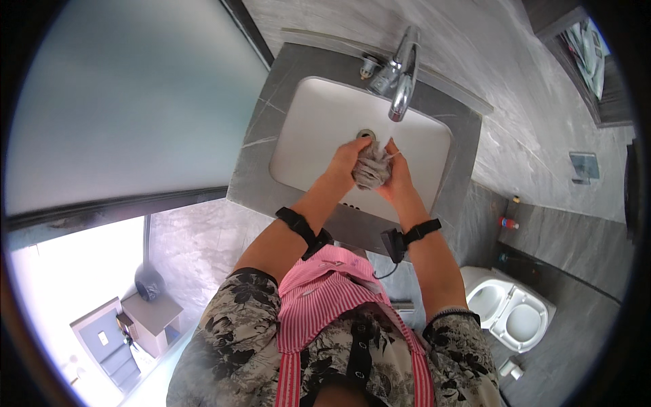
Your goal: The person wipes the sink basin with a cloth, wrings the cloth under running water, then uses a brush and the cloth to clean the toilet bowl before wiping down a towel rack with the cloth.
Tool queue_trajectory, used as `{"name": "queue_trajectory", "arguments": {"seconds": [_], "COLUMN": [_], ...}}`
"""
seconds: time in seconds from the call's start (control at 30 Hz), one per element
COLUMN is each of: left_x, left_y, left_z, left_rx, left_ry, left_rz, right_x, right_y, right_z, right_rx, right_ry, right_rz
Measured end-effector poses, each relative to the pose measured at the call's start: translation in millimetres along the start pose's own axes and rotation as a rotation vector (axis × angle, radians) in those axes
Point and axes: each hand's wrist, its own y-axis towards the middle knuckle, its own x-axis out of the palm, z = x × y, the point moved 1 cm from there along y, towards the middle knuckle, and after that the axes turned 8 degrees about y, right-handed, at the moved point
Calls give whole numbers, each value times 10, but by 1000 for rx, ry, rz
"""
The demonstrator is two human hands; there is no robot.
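Note:
Between my two hands is a bunched, wet-looking grey cloth, held over the white sink basin. My left hand grips its left side, thumb near the drain hole. On the right side my right hand closes around the cloth, its fingers partly hidden behind it. Water runs from the chrome faucet onto the top of the cloth.
A grey stone countertop surrounds the basin. Behind it sits a small metal fitting beside the faucet. A frosted glass panel stands at left. To the lower right is a toilet, with a red bottle beyond it.

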Motion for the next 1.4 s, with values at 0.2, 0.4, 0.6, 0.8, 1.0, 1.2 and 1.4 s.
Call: {"name": "queue_trajectory", "arguments": {"seconds": [0.2, 0.4, 0.6, 0.8, 1.0, 1.2, 1.4], "left_x": [-317, 54, -238, -299, -326, -226, 194], "left_y": [178, 132, 52, -53, 150, 68, -133], "left_z": [-101, -112, 50, -151, -179, -38, 189], "left_rx": [-15, 12, -231, -254, -215, -248, -59], "left_ry": [70, 186, -57, -111, 143, 381, 953], "left_rz": [68, 131, 159, -153, -211, -292, -240], "right_x": [50, -595, 20, 29, -159, -67, -29], "right_y": [21, 633, 23, -260, -568, -541, -83], "right_z": [302, 121, 203, 231, -3, -330, -384], "right_rx": [-500, -567, -321, -553, -784, -1058, -828], "right_ry": [-702, -942, -177, -722, -1277, -1974, -2086], "right_rz": [7, 132, 141, -10, -383, -371, -393]}}
